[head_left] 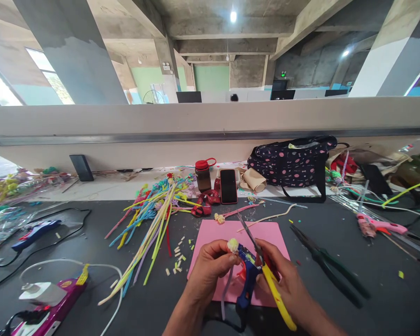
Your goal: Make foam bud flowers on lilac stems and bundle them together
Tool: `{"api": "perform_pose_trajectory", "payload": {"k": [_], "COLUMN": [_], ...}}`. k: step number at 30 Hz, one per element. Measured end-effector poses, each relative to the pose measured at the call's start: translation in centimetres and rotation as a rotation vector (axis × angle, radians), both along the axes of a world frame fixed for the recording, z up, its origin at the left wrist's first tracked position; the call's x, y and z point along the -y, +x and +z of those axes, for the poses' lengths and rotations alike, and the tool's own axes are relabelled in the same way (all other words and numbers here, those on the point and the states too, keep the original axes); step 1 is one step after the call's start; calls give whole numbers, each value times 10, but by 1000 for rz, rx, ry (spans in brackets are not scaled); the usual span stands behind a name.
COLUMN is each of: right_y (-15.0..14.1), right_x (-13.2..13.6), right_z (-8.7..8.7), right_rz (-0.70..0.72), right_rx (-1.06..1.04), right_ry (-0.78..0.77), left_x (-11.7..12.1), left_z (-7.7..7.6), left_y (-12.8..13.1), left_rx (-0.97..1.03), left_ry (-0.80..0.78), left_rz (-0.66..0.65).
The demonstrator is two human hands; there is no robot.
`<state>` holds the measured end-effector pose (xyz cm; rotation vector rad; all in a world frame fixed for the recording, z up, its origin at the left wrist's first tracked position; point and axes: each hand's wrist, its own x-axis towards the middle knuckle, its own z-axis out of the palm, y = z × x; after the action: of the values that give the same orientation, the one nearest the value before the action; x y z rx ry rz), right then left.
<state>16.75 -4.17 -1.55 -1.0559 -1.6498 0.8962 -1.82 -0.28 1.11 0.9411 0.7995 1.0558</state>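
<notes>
In my left hand (213,263), thumb and fingers pinch a small pale-yellow pipe-cleaner flower (233,245). A lilac stem (226,294) hangs below it. My right hand (285,273) is closed on yellow-handled scissors (273,296), whose blades point up and away, just right of the flower. Part of the grip is hidden by the fingers. Between my hands a blue glue gun (247,289) lies on a pink mat (206,228). Beyond the mat's far edge lies a pink-stemmed pipe-cleaner flower (220,218).
Loose pipe cleaners (157,219) are heaped to the left, near short cut pieces (177,254). Dark green pliers (331,266) lie right of the mat. A phone (228,186), bottle (203,176) and patterned bag (290,163) stand behind. A power strip (68,296) is front left; a pink glue gun (381,225), far right.
</notes>
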Motion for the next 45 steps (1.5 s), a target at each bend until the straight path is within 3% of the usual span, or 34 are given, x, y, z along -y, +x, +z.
{"api": "perform_pose_trajectory", "payload": {"k": [11,18,26,45], "right_y": [2,13,26,23], "right_x": [-1,-1,-2,-3], "right_z": [1,12,13,10], "right_rz": [0,-29,-43,-50], "right_rx": [45,335,477,512], "right_ry": [-8,144,264,370], "left_x": [3,3,3,2], "left_z": [10,11,12,16], "left_y": [5,3,2,2], "left_rx": [-48,-45,-79,-137], "left_ry": [119,118,187,231], "left_rz": [109,116,67,-18]}}
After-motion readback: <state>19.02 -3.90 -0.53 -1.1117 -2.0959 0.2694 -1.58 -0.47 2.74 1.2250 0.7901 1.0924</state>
